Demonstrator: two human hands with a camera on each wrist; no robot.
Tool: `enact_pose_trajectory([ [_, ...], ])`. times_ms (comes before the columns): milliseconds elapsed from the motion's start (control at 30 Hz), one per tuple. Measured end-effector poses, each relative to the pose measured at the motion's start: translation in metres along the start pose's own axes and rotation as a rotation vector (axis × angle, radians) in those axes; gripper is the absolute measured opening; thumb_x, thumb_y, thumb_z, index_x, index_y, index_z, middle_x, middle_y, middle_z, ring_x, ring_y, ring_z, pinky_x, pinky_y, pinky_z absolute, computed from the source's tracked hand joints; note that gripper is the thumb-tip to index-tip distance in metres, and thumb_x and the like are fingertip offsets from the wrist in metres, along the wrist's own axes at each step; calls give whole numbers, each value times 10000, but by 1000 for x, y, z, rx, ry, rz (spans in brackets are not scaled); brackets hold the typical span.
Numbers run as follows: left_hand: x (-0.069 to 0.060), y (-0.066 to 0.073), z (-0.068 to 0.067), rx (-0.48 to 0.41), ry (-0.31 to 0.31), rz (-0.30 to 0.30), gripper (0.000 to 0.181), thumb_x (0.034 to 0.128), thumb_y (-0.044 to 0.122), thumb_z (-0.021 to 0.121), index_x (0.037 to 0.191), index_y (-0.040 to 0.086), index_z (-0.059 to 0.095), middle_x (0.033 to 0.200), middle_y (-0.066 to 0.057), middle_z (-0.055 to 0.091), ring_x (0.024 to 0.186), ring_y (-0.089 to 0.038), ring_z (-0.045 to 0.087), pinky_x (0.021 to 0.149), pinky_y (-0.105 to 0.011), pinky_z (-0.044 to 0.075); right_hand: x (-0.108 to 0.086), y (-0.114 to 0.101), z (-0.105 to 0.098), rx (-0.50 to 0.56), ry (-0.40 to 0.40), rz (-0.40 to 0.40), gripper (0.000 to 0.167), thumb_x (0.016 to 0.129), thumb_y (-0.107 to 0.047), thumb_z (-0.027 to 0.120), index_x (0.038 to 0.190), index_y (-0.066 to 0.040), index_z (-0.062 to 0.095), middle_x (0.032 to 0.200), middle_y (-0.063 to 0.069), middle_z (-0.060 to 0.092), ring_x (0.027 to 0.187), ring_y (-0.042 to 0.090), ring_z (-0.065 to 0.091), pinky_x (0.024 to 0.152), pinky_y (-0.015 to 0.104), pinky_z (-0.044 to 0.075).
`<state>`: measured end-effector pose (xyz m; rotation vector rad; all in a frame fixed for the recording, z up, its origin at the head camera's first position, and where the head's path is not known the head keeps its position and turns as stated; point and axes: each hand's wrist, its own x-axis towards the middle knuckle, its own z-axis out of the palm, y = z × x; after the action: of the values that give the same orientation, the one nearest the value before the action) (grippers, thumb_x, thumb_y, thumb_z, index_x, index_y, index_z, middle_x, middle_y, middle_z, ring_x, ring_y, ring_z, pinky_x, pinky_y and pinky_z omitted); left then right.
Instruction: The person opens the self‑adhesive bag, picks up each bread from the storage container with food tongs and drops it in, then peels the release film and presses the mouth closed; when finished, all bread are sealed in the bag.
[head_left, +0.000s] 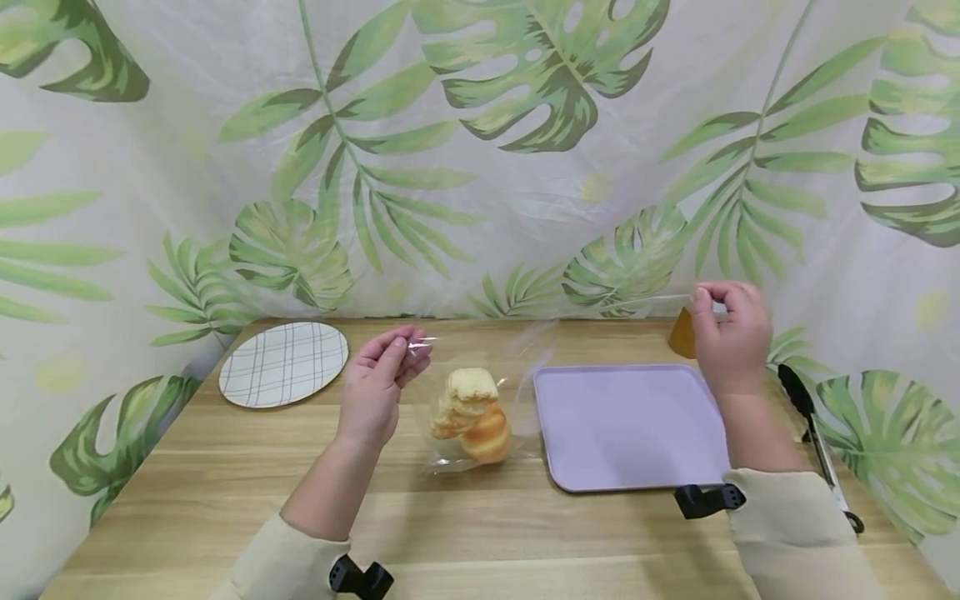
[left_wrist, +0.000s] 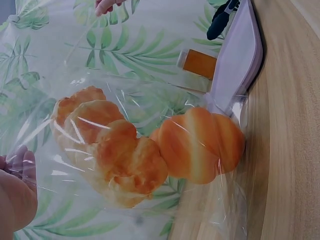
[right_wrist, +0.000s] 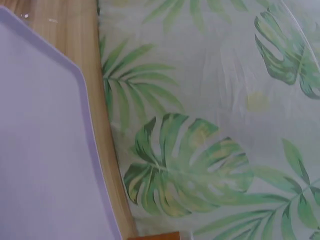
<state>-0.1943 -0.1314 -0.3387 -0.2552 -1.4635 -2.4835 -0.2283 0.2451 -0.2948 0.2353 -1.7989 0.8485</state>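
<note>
My left hand (head_left: 378,383) pinches the upper left edge of a clear plastic bag (head_left: 444,463), which hangs over the middle of the table. Inside the bag are a lumpy, pale-golden bread (left_wrist: 110,150) and a rounder, striped orange roll (left_wrist: 200,145), touching each other. Far to the right and higher up, my right hand (head_left: 733,333) has its fingers curled, pinching the end of a thin clear strip (left_wrist: 75,47). That strip stretches leftward toward the bag; where it ends is too faint to tell. The right wrist view does not show the right hand.
A lilac tray (head_left: 633,429) lies right of the bag. Behind it stands an amber container (head_left: 681,335), and black-tipped tongs (head_left: 821,446) lie along the table's right side. At the back left sits a checked oval plate (head_left: 283,365). A leaf-print cloth (head_left: 517,225) hangs behind the table.
</note>
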Motion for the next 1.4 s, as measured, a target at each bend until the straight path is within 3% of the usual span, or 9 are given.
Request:
enact_pose_trajectory([
  [100,0,0,0,9,15,-3,262,1020,40,472,970,160,699,938,50,755,856,-74,731,786,-213,602,3,7,-11,-19,30,18,190,911,-48,584,866,117,669,821,191,651,862,43,495,815,106,328],
  [200,1,0,0,2,16,-2,261,1019,41,476,960,160,700,933,42,756,854,-77,732,775,-210,602,5,12,-23,-22,52,37,224,914,-68,572,864,132,661,789,-116,622,865,-115,408,804,93,310],
  [300,1,0,2,-4,11,6,263,1018,39,478,954,161,702,927,42,755,844,-77,729,772,-210,602,6,17,-32,-37,71,65,253,908,-91,567,866,141,657,847,-365,478,865,-168,396,815,84,316],
  [600,-1,0,4,23,-24,25,260,1020,50,480,969,175,702,963,45,760,886,-89,735,816,-238,603,4,33,-55,-92,114,178,246,890,-98,567,880,122,676,826,-354,462,849,-182,402,803,77,308],
  [733,-2,2,0,14,-36,31,268,1022,53,478,973,182,707,970,50,757,889,-80,734,816,-226,599,3,32,-68,-91,75,188,246,907,-106,585,891,120,680,822,-341,496,838,-170,414,772,86,315],
  [1100,-2,1,-4,-16,-32,33,217,1010,73,517,989,159,715,969,33,767,887,-93,738,827,-236,599,-15,12,-116,-156,-192,29,122,856,-10,650,876,106,683,929,-482,459,935,-222,390,844,48,266],
  [1233,-1,0,-4,-21,-32,32,213,1009,74,520,990,157,715,964,36,767,884,-91,738,822,-232,599,-35,5,-118,-150,-400,-74,40,833,19,675,855,46,693,892,-163,671,987,-214,388,890,39,297],
  [1333,0,0,-3,-27,-32,29,222,1011,66,512,989,153,715,958,36,767,880,-93,739,820,-232,600,-61,1,-108,-130,-597,-100,59,827,-2,709,861,-51,714,868,70,695,951,-153,449,829,95,411],
  [1400,0,0,-2,-26,-29,26,229,1013,62,505,987,151,715,955,32,766,878,-95,740,820,-234,601,-81,-2,-97,-94,-714,-89,90,830,-30,721,869,-111,724,880,8,699,910,-79,513,758,163,481],
])
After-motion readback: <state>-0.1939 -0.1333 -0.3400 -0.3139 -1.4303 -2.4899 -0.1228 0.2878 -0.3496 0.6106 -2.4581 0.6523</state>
